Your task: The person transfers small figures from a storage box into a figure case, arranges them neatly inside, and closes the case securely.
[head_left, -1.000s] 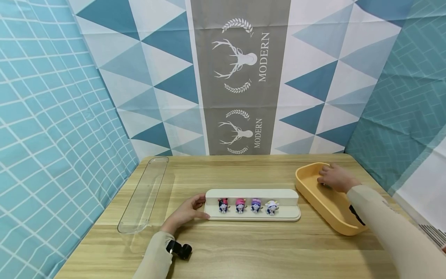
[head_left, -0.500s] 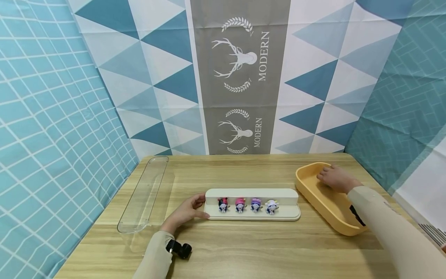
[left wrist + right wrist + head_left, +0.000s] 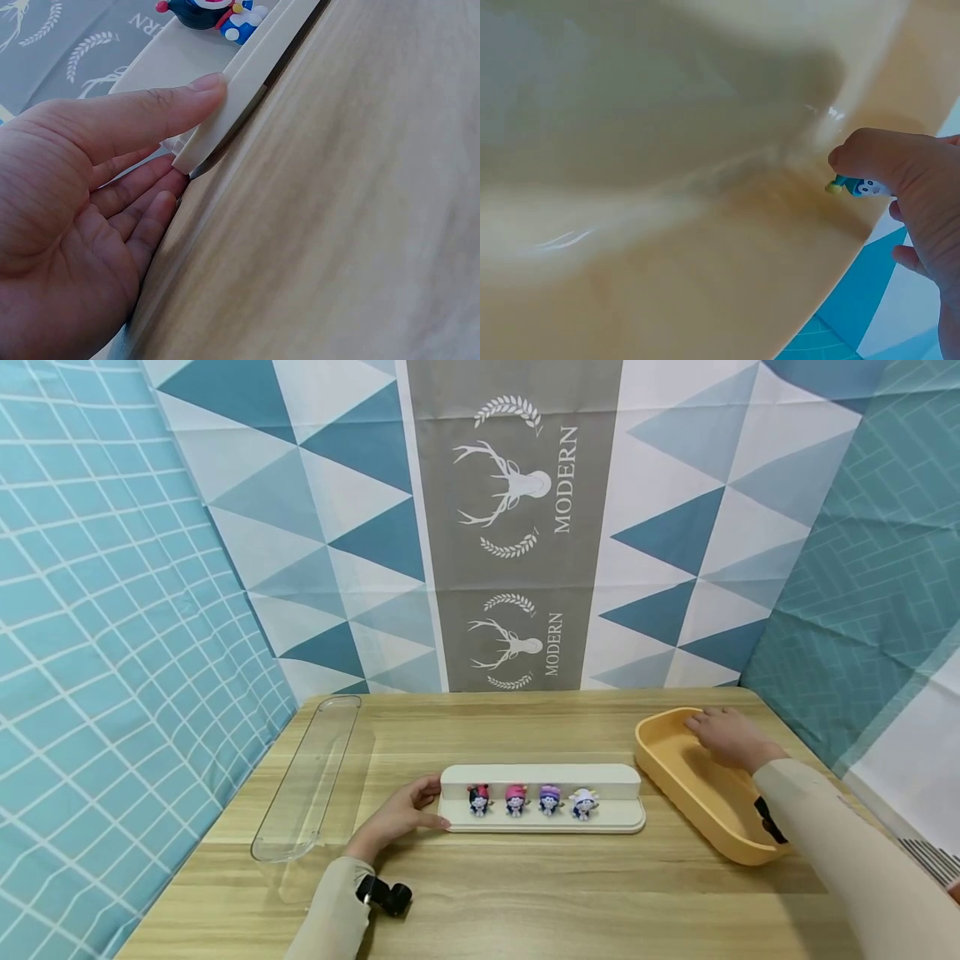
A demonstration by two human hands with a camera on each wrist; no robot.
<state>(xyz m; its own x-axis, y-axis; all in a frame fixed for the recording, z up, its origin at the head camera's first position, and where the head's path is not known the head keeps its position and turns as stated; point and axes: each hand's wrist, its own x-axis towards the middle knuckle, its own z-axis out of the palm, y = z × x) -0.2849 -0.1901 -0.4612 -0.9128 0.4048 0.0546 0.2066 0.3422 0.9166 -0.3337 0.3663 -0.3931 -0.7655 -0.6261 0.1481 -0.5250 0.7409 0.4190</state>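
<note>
My left hand (image 3: 401,810) holds the left end of a cream display stand (image 3: 611,821). In the left wrist view its thumb (image 3: 176,105) lies on the stand's rim and the other fingers are at the end's side. Several small figurines stand in a row on the stand, with black-and-red, pink, purple and white (image 3: 584,804) headwear. My right hand (image 3: 729,737) is over the far end of an orange tray (image 3: 712,814). The right wrist view shows it pinching a small figurine (image 3: 862,186) with a teal cap, partly hidden by the hand.
A clear plastic cover (image 3: 307,781) lies lengthwise on the left of the wooden table (image 3: 510,885). Patterned cloths hang behind and at both sides. The orange tray sits close to the stand's right end.
My right hand has risen slightly and shifted a little to the right within the orange tray. The left hand, the stand and its figurines have stayed put.
</note>
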